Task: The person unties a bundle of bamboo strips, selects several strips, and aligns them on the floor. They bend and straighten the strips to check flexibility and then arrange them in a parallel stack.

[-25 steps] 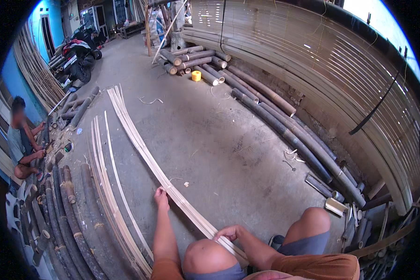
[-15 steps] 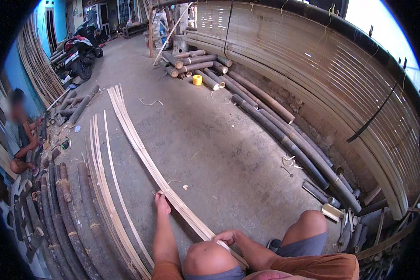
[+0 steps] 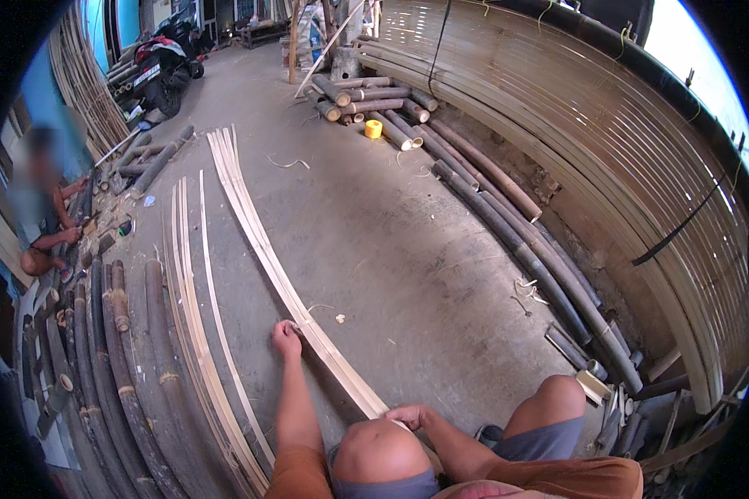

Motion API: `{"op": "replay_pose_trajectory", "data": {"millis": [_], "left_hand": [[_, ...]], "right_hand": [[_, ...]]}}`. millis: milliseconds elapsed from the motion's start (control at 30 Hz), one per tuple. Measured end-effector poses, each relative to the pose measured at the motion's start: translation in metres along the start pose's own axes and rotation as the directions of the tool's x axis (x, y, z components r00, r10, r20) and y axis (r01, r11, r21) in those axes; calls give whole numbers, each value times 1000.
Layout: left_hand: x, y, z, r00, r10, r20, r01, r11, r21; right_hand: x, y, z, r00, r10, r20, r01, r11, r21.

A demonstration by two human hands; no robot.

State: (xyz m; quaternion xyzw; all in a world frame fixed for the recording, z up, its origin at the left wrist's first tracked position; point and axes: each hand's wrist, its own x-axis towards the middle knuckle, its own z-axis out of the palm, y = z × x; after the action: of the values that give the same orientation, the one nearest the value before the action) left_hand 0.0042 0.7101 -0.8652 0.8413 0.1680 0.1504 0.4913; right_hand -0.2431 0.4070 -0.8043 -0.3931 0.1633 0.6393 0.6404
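Observation:
A long bundle of pale split bamboo strips (image 3: 268,262) runs from the floor ahead back to my right knee, its far ends slightly fanned. My left hand (image 3: 286,339) is closed at the bundle's left edge, pinching a thin tie that crosses the strips. The tie's loose tail (image 3: 318,307) curls out on the right side. My right hand (image 3: 409,415) grips the near part of the bundle beside my knee; its fingertips are partly hidden. Left of the bundle, a single narrow strip (image 3: 210,287) and another group of strips (image 3: 186,291) lie on the floor.
Dark bamboo poles (image 3: 112,358) lie at the left, near a seated person (image 3: 46,208) working there. More poles (image 3: 516,245) line the right, below a hanging slatted bamboo blind (image 3: 591,116). A yellow ring-shaped roll (image 3: 374,129) sits by stacked poles. A motorcycle (image 3: 162,75) stands far left.
The view has shifted, so the scene sits a little right and higher on the left. My left hand stays pinched at the tie, slightly away from the strips; my right hand keeps its grip.

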Motion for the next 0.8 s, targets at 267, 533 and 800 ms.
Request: {"op": "replay_pose_trajectory", "data": {"millis": [267, 533, 800], "left_hand": [[6, 53, -37, 451, -483, 751, 562, 807, 181], [-3, 42, -47, 818, 40, 573, 157, 944, -291], [-43, 65, -37, 928, 77, 364, -262, 830, 493]], "right_hand": [[-25, -5, -11, 999, -17, -41, 17, 1000, -3], [34, 10, -27, 996, -1, 94, 2, 1000, -15], [-18, -14, 23, 998, -19, -67, 14, 997, -75]]}}
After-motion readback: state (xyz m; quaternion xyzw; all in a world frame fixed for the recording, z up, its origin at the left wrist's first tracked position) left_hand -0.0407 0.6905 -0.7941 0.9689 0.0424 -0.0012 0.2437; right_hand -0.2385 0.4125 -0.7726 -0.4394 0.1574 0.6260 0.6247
